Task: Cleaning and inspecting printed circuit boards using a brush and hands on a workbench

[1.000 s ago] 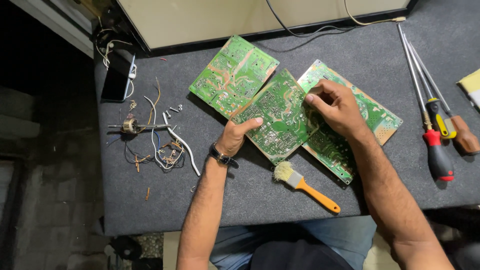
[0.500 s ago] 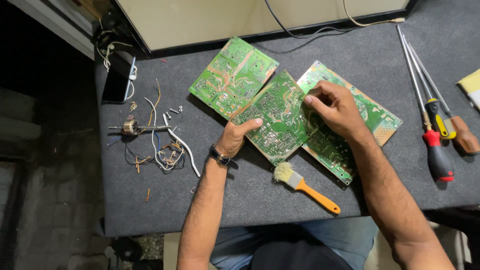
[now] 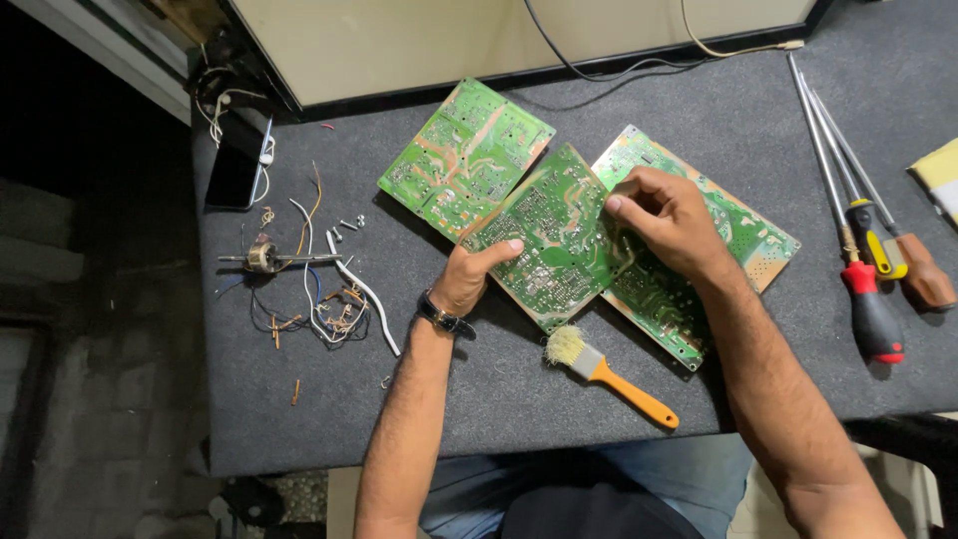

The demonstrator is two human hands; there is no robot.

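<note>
Three green circuit boards lie solder side up on a grey mat. My left hand [image 3: 469, 276] grips the near left edge of the middle board [image 3: 547, 236], thumb on top. My right hand [image 3: 667, 215] rests on that board's right edge, fingertips pinched together on its surface, and covers part of the right board [image 3: 743, 232]. The left board [image 3: 465, 155] lies untouched behind. A small brush with an orange handle [image 3: 609, 376] lies just in front of the middle board.
Three long screwdrivers [image 3: 866, 269] lie at the right. Loose wires, screws and a small part [image 3: 299, 284] are scattered at the left, behind them a dark phone [image 3: 238, 165]. A cream panel [image 3: 499, 35] with cables stands at the back. The mat's front edge [image 3: 479, 454] is near my lap.
</note>
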